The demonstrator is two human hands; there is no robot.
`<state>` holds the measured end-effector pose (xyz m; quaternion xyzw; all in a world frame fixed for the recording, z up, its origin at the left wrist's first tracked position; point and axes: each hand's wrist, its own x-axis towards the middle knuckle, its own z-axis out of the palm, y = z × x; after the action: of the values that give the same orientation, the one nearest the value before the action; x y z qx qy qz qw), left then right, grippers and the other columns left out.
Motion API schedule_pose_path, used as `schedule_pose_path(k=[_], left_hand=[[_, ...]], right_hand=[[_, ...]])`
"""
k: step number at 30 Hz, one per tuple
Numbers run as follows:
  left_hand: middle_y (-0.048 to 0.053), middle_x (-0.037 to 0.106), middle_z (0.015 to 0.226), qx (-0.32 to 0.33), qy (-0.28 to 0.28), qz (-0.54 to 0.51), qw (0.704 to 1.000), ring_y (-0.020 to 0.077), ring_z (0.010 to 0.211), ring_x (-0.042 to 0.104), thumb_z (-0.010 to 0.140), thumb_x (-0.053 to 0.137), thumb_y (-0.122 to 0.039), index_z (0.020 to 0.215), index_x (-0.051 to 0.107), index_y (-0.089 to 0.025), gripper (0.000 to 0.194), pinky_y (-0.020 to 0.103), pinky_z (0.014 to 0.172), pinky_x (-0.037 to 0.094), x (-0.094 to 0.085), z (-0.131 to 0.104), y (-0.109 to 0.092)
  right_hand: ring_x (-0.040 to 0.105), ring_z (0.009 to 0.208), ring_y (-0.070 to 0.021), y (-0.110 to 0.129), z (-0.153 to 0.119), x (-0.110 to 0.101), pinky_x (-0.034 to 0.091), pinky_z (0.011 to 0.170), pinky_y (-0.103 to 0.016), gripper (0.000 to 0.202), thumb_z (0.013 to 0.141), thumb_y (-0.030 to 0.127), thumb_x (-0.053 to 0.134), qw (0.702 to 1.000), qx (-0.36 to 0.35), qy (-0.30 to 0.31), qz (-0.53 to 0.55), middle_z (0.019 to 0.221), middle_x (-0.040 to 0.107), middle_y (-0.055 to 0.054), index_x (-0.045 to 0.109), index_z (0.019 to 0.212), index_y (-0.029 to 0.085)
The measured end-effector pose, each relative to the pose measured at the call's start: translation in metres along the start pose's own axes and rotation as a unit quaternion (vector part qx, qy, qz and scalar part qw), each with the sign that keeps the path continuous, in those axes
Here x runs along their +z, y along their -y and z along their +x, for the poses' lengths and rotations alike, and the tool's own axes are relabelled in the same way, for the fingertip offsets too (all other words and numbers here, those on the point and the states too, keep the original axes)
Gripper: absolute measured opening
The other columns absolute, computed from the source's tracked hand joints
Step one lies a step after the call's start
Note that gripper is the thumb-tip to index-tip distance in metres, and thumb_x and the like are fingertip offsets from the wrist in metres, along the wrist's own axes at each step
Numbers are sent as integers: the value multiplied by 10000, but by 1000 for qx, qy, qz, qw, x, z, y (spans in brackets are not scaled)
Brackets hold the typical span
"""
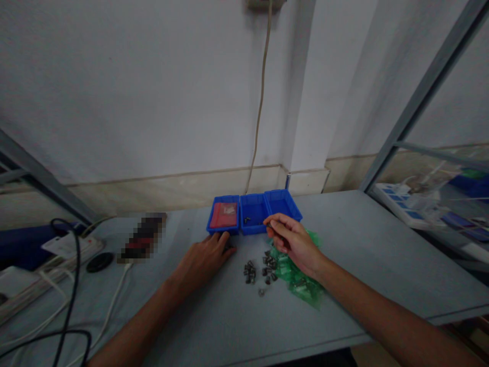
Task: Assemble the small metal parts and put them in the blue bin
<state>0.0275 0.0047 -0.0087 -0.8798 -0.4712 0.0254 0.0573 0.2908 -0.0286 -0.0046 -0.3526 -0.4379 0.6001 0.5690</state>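
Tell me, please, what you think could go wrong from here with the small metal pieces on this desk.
The right hand is over the crumpled green plastic; if it catches, the plastic might shift and scatter the loose metal pieces beside it.

The single piece lying apart, nearer the desk's front edge, could be overlooked or brushed away.

The two loose clusters sit close together, so a careless sweep might mix them.

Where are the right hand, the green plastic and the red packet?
Right hand (293, 238): head view, middle of the hand.
Green plastic (298, 279): head view, crumpled part below the hand.
Red packet (220, 218): head view, middle of its upper face.
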Motion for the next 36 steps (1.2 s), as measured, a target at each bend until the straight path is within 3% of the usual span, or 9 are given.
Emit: schedule_pose_path(k=[3,6,13,19,24,36], left_hand=[[136,749,1063,-13,16,18,1000,301,927,764,1127,438,-432,1250,567,-187,303,347,707,595,0,0,-1],[130,754,1059,15,19,12,1000,293,912,767,1135,422,-384,1257,567,-185,275,352,714,600,2,1,0],[113,743,1139,63,-20,-51,996,273,1009,752,1121,462,-295,1291,561,-206,216,355,785,611,4,0,-1],[128,726,1230,58,-18,-59,996,280,1057,744,1116,478,-287,1327,538,-193,239,383,837,613,3,1,0],[139,735,1171,19,-6,-36,999,304,1013,750,1121,471,-366,1238,570,-175,246,404,803,613,1,3,-4],[113,735,1106,9,0,1,1000,272,932,757,1137,407,-406,1194,606,-211,285,321,711,566,1,8,-10]], right_hand=[[396,501,-63,0,0,0,234,420,-199,232,941,422,759,1000,0,0,-4,777,632,6,748,1021,205],[396,500,-66,0,-1,-1,238,419,-201,237,936,427,762,1000,4,-3,-8,781,635,5,745,1022,207],[415,501,-72,-1,-1,1,281,415,-193,249,958,427,729,995,-49,-27,-78,843,690,-7,713,1105,227],[430,488,-74,3,-2,4,297,401,-194,284,922,461,758,992,-63,-44,-100,843,691,-6,706,1077,229],[434,488,-75,3,-2,4,305,405,-194,280,916,465,765,993,-58,-43,-98,838,694,-8,711,1061,231],[438,481,-78,1,-2,3,298,403,-198,264,924,461,754,993,-50,-37,-103,793,683,5,712,1045,230]])
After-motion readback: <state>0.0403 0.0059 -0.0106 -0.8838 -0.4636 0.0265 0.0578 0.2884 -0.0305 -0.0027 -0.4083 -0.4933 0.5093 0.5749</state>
